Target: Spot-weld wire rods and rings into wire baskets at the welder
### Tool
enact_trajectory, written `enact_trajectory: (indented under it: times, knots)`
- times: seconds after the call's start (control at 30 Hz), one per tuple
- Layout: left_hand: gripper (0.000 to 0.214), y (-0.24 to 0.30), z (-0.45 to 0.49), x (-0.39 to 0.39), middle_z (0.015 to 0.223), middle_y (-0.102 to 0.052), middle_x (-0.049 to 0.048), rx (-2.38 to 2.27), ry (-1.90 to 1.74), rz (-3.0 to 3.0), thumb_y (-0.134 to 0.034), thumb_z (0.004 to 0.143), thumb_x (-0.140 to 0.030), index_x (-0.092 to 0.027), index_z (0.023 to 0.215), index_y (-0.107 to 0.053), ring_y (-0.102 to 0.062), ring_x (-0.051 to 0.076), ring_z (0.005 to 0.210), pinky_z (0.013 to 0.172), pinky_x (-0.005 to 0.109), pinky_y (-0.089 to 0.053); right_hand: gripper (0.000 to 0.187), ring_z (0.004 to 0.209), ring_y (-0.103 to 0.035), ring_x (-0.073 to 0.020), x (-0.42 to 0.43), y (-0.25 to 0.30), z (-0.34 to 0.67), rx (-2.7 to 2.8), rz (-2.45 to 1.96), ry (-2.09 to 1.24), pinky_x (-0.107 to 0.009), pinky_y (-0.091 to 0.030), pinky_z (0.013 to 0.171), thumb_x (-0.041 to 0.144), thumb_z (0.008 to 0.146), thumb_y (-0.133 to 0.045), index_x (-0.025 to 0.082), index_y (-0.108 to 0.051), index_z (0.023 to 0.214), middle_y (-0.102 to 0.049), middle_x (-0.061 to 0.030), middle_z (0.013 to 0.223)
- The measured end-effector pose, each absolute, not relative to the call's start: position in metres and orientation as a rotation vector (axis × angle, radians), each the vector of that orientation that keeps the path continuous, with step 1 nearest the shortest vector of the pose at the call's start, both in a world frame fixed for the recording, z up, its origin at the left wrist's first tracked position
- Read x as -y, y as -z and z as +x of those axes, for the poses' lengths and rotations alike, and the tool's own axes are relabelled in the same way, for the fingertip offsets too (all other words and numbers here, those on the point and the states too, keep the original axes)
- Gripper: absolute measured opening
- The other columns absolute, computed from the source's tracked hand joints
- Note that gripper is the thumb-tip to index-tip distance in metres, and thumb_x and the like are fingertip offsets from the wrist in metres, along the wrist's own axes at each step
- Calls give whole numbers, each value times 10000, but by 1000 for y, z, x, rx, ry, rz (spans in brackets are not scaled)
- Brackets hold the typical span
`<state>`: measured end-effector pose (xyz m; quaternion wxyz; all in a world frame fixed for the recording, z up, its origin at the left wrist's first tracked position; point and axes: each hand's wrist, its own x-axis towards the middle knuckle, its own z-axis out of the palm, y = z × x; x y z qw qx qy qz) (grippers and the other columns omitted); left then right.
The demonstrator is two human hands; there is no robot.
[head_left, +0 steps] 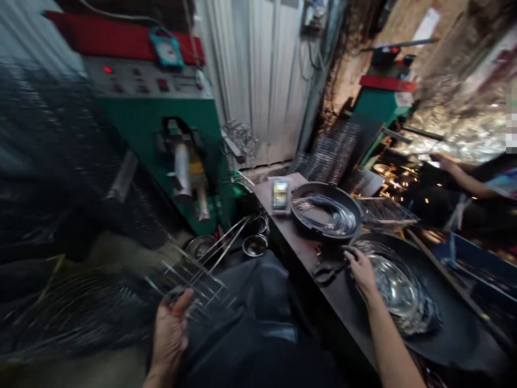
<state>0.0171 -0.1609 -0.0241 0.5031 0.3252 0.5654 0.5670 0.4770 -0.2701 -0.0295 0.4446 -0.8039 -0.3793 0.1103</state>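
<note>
My left hand [172,328] is closed on a wire grill rack [205,283], a grid of thin metal rods with a long looped wire handle that points up and away over my dark apron [258,302]. On the right, my right hand [363,272] reaches over the bench with its fingers curled at the rim of a large black pan [456,334]. Blur hides what those fingers pinch. A dark pair of pliers [325,273] lies close beside them. Inside the large pan are coiled metal wires [424,315] around a shiny round metal bowl [393,285].
A smaller black pan [323,233] with wire rings stands farther back on the bench [299,237]. A green machine with a red top [141,124] stands ahead left. Stacked wire racks [333,151] lean behind. At right, another person's arm [464,175] works near flying sparks.
</note>
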Motion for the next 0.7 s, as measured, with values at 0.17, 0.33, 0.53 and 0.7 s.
enact_trajectory:
  times: [0.17, 0.33, 0.53, 0.7]
  knots:
    - [396, 27, 25, 164, 835, -522, -51, -1229, -1408, 525, -782, 506, -340, -232, 801, -540, -523, 104, 751, 681, 260, -472, 277, 582, -529, -146, 174, 2, 351, 1141, -1656, -733, -261, -413, 575, 432, 706, -545, 173, -629, 755, -611, -21, 659]
    - [460, 42, 17, 167, 833, -523, -47, -1205, -1458, 404, -802, 480, -362, -225, 835, -546, -519, 108, 758, 686, 252, -451, 278, 469, -451, -107, 93, -4, 247, 1194, -1467, -1022, -230, -349, 478, 444, 685, -566, 181, -536, 604, -507, 27, 506]
    - [479, 51, 4, 155, 855, -531, -39, -1188, -1478, 288, -800, 481, -375, -219, 853, -542, -526, 109, 730, 642, 243, -431, 353, 431, -395, -77, 57, -2, 195, 1265, -1351, -1189, -206, -303, 445, 496, 733, -533, 173, -500, 594, -483, 40, 474]
    - [505, 51, 0, 145, 846, -521, -44, -1178, -1487, 255, -809, 449, -377, -217, 853, -551, -511, 100, 680, 637, 251, -432, 374, 450, -427, -80, 46, 1, 178, 1228, -1270, -1156, -212, -331, 474, 512, 763, -514, 176, -496, 600, -484, 36, 496]
